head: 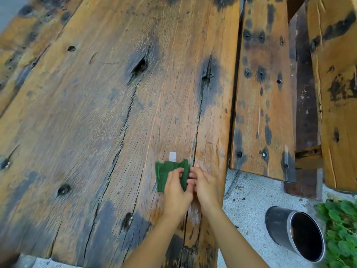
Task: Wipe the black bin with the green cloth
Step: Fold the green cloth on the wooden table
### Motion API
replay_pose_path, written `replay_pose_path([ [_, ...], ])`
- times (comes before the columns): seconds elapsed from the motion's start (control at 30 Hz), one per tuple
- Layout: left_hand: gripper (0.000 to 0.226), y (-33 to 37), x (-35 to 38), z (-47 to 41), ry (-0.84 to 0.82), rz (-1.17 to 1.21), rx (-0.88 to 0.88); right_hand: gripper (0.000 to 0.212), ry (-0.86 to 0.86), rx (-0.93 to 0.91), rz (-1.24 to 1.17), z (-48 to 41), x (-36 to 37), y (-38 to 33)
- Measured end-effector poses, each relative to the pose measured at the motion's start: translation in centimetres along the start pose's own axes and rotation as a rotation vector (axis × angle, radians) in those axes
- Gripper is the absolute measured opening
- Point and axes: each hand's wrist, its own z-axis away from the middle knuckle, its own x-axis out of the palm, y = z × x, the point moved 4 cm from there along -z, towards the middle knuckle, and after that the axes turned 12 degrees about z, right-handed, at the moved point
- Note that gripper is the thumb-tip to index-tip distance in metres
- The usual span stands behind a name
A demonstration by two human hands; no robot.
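Near the worktop (pixel 96 113)'s right edge: green cloth (pixel 166 175), open wood to its left; left hand (pixel 176 191) pinches it, fingers curled, right hand (pixel 207 185) touches its edge (grip unclear); black bin (pixel 280 227) tipped on ground (pixel 251 198) at right.

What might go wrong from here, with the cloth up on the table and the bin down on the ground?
1. The green cloth lies on the rough, cracked table. The left hand grips it and the right hand is at its edge, so it might snag on the wood.
2. The black bin sits low on the ground beside the plants and seems to lean. It could tip or roll if wiped without a steadying hand.
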Motion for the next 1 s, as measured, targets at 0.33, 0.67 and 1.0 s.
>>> replay_pose_path([
  [0.33,0.039,-5.1,-6.6,-1.2,0.192,0.305,-0.244,0.024,-0.157,-0.148,0.091,1.7,5.8,-1.0],
  [0.67,0.035,-3.6,-6.5,-2.4,0.152,0.01,-0.083,0.043,0.006,-0.604,0.821,1.7,3.7,0.4],
  [1.0,0.059,-4.3,-5.9,-0.9,-0.306,-0.704,0.351,0.076,-0.213,-0.738,1.356,1.8,6.4,3.4],
])
